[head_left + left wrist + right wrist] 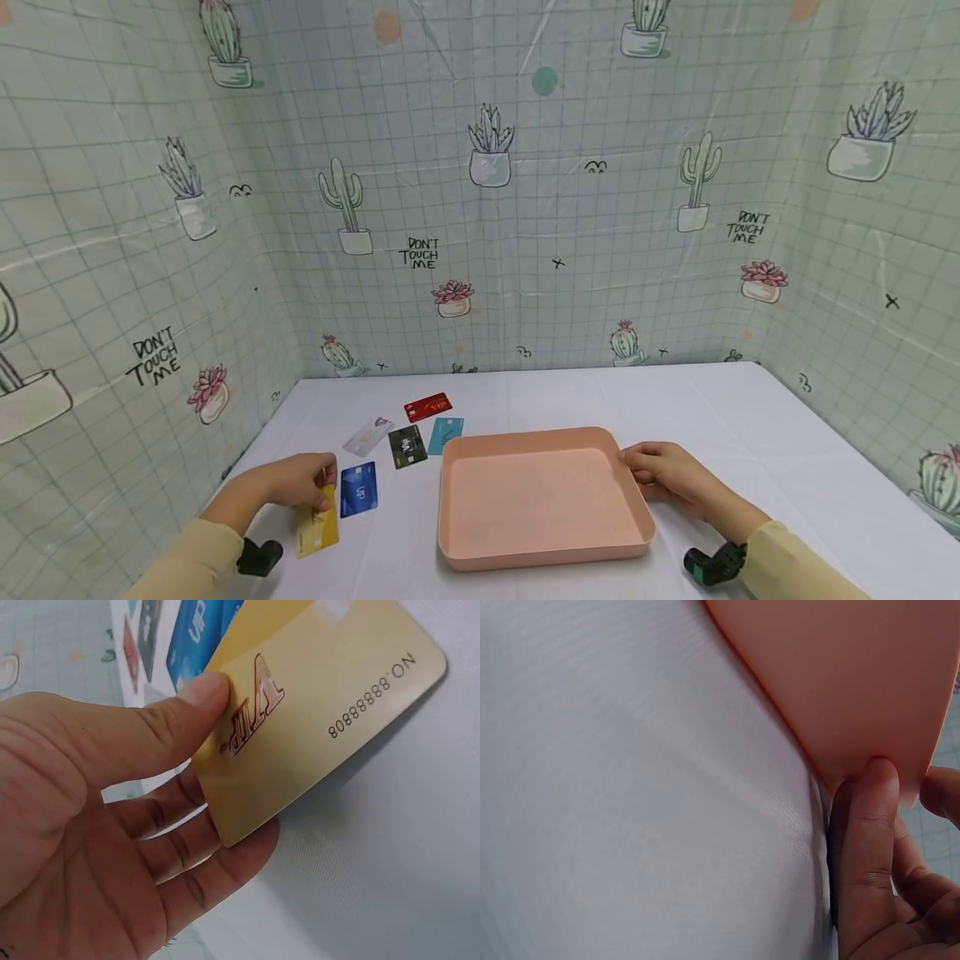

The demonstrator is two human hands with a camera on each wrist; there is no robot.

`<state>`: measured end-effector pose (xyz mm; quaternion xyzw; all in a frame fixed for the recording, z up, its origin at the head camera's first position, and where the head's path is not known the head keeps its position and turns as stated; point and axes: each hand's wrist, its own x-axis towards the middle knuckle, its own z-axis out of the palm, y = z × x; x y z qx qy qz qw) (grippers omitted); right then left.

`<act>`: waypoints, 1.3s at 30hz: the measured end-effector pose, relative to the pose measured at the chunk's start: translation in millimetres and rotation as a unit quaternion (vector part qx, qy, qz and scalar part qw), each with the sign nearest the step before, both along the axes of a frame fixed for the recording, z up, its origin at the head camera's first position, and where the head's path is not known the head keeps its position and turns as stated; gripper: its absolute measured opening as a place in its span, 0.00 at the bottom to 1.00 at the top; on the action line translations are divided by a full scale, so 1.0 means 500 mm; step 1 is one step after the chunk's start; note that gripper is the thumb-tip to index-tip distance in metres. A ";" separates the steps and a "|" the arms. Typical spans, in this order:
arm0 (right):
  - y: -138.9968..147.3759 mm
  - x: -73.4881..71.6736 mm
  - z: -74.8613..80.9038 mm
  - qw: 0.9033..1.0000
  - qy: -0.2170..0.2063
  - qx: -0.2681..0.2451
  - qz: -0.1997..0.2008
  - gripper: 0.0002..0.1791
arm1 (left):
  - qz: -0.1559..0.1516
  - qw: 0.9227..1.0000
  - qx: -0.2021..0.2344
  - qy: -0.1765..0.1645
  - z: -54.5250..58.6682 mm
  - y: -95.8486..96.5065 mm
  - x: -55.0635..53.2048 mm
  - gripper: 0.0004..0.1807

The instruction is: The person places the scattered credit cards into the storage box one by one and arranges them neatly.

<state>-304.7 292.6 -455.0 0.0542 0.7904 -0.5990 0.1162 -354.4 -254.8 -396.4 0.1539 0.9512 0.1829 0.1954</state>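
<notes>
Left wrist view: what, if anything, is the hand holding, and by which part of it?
The left hand pinches the gold VIP card by one edge, thumb on the face beside the VIP lettering.

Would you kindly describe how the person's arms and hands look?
The left sleeve and right sleeve are pale yellow. Beside them sit a black left device and a black right device with a green patch. The left hand and right hand are ungloved.
</notes>
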 end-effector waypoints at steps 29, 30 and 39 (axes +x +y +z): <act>0.001 0.000 0.002 1.000 0.014 -0.008 0.020 0.28 | 0.055 0.979 0.157 -0.117 0.032 -0.030 0.001 0.09; 0.001 0.000 0.001 1.000 0.015 -0.010 0.020 0.28 | 0.058 0.979 0.159 -0.117 0.033 -0.029 0.002 0.09; 0.002 0.004 0.002 1.000 0.004 -0.001 0.008 0.32 | 0.060 0.978 0.166 -0.112 0.036 -0.024 -0.002 0.09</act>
